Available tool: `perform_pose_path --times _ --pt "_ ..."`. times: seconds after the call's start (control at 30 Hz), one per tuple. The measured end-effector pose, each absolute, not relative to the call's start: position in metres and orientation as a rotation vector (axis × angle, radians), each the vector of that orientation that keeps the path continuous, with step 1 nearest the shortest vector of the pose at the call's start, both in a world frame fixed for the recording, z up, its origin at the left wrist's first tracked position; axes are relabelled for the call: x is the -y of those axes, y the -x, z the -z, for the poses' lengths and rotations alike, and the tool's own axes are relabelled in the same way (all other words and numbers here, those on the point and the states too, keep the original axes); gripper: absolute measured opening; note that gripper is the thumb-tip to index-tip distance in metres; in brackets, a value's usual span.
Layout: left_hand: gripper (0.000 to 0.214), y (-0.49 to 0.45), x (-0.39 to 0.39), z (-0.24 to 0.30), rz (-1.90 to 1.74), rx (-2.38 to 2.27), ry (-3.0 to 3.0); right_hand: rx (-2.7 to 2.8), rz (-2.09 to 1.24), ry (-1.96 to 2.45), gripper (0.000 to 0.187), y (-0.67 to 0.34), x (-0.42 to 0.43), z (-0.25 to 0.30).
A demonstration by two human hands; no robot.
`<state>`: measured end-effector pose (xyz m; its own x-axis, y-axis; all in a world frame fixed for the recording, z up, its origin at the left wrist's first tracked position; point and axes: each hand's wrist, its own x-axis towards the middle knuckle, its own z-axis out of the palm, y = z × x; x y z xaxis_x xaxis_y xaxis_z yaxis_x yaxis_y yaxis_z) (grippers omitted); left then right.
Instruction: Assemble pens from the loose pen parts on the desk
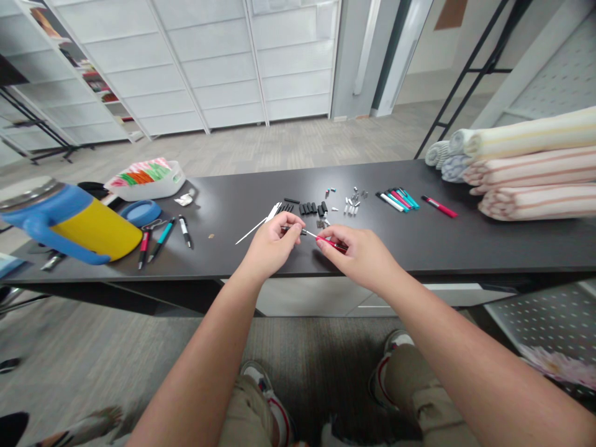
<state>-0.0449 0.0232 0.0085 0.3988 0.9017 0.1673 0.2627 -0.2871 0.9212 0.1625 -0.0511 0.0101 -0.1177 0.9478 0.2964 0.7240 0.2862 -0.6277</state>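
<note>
Pinching two pen parts together above the bench [242, 214]
Nearest us, our forearms converge, wrists turned inward. Our right grip [358, 254] closes narrowly on a slim red pen part [331, 241], which lies almost crosswise, sloping up leftward, its thin white end reaching a dark pen barrel [292, 230] pinched in our left grip [272, 245]. Farther along the bench lie black barrel sections [310, 208], small silver fittings [351, 205] and marker pens [395, 200].

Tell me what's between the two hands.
A thin white rod runs from the left hand to a red pen in the right hand, head view.
</note>
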Motion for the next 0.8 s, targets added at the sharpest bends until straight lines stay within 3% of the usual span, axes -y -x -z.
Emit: perform_pose_path --times 0.8 --pt "0.02 0.046 -0.0234 -0.008 -0.876 -1.054 -1.873 1.906 -0.419 1.488 0.016 -0.1633 0.0495 -0.0075"
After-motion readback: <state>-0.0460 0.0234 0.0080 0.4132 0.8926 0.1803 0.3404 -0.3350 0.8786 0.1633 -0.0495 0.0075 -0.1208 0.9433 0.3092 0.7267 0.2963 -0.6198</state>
